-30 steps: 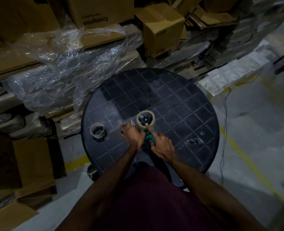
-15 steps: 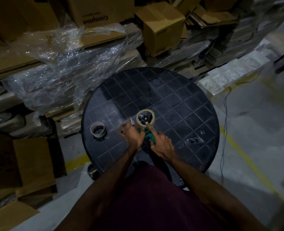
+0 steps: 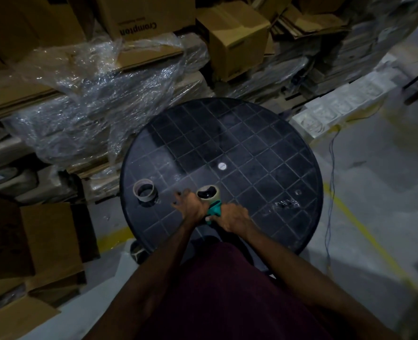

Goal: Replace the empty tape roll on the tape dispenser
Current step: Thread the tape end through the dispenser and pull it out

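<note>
The teal tape dispenser is at the near side of the round black table, between my two hands. A tan tape roll sits on its hub, tilted away from me. My right hand grips the handle from the right. My left hand holds the dispenser's front, just left of the roll, with its fingers pointing left; the thumb is hidden. An empty cardboard tape core stands upright on the table, to the left of my left hand and apart from it.
A small white disc lies near the table's middle. Crumpled clear plastic wrap and stacked cardboard boxes crowd the far and left sides. An open carton stands on the floor at left. A thin cable runs along the floor on the right.
The dispenser with its roll has come nearer to me, uncovering the white disc. My right forefinger has left the roll and the hand now wraps the handle.
</note>
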A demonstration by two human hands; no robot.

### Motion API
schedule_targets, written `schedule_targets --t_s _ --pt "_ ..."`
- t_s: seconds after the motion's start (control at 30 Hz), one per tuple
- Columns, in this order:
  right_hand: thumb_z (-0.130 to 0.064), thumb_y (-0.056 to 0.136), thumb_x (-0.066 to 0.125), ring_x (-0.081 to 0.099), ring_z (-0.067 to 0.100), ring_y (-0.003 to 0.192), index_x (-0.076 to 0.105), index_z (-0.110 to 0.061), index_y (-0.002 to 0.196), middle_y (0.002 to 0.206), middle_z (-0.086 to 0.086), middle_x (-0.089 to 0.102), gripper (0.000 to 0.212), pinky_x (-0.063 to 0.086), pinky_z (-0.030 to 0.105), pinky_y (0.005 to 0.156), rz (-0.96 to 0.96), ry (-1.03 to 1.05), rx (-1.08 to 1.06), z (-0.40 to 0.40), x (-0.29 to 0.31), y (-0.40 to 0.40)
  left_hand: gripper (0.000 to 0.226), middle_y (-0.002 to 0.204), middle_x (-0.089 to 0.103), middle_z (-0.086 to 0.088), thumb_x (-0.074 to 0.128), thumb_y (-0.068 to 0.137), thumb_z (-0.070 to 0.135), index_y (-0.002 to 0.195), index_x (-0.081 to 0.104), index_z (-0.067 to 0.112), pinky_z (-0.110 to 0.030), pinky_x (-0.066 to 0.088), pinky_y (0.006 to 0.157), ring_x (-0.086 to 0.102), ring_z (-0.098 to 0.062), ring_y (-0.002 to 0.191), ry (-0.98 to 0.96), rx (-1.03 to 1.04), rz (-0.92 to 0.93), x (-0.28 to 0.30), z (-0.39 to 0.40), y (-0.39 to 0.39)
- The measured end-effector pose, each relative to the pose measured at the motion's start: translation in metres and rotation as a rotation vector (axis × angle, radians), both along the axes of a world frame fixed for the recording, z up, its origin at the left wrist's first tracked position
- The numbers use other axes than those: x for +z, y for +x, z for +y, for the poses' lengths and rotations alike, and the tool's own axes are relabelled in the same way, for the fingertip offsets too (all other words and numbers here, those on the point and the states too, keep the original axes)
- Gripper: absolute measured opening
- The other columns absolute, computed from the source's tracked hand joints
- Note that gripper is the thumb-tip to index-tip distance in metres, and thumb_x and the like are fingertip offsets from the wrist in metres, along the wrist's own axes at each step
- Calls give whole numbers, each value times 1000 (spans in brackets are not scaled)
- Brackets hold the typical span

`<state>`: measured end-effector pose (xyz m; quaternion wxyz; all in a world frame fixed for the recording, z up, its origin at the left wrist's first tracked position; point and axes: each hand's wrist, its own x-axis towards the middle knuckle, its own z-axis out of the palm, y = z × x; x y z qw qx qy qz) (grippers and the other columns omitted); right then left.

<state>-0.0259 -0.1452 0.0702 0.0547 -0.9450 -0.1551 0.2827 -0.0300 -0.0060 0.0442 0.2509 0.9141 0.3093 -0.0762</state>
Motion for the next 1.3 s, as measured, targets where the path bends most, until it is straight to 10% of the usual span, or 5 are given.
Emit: schedule_targets --t_s 0.57,1.3 --pt "-68 88 45 67 25 96 61 -14 114 112 7 68 62 47 37 73 -147 -176 71 -15 -23 -7 47 137 46 -5 67 78 47 113 67 15 -70 15 111 22 -37 139 73 -415 157 1 7 -11" --pt "-72 83 46 65 33 107 62 -13 120 119 13 67 71 51 43 89 52 -27 -172 -36 -19 11 41 121 52 -10 65 72 52 84 69 14 -70 20 107 30 -35 127 85 -469 110 19 0 3"
